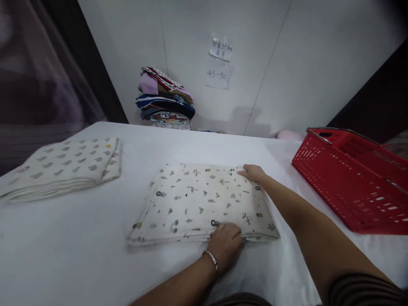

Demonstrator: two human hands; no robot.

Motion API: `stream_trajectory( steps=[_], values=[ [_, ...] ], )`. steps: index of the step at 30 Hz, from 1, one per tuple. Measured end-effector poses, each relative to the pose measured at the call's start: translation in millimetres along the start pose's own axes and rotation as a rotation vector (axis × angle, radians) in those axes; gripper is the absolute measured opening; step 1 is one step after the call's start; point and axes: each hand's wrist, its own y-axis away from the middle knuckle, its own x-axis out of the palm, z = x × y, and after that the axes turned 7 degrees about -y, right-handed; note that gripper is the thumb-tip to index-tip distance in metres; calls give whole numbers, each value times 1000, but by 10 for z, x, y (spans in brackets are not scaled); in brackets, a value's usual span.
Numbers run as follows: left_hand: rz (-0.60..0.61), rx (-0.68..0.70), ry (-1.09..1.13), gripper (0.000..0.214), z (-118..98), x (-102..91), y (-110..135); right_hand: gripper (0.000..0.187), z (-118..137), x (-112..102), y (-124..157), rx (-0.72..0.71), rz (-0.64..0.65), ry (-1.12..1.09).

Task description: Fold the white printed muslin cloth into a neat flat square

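A folded cream cloth (197, 199) with small printed plants and rainbows lies flat in front of me on the white-covered table. My left hand (225, 242), with a silver bracelet at its wrist, is closed on the layered front edge. At the far right corner of the same cloth, my right hand (254, 173) pinches the edge, its thumb and finger showing over the border. The undersides of both hands are hidden. Apart from both hands, to the left, rests another folded cream cloth (73, 161) with grey leaf-like prints.
A red plastic basket (353, 182) with metal handles stands on the right. Against the back wall rises a stack of folded fabrics (165, 100). Handwritten paper notes (218, 76) are taped above the white table (79, 242). Dark frames border both sides.
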Motion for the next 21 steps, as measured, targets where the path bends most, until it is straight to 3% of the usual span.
stream_trajectory(
  steps=[7,11,14,17,21],
  values=[
    [23,-11,34,7,6,-45,-7,55,-35,18,-211,-25,0,27],
    [21,-8,38,8,9,-55,1,55,-37,46,-161,-30,-63,-7],
    [10,-19,20,9,9,-46,4,58,22,117,13,-95,-175,-9],
    [-7,-25,6,11,6,-59,1,60,73,199,275,-136,-133,-36],
    [7,-10,1,12,4,-112,-8,61,102,268,671,-6,-157,-65]
  ],
)
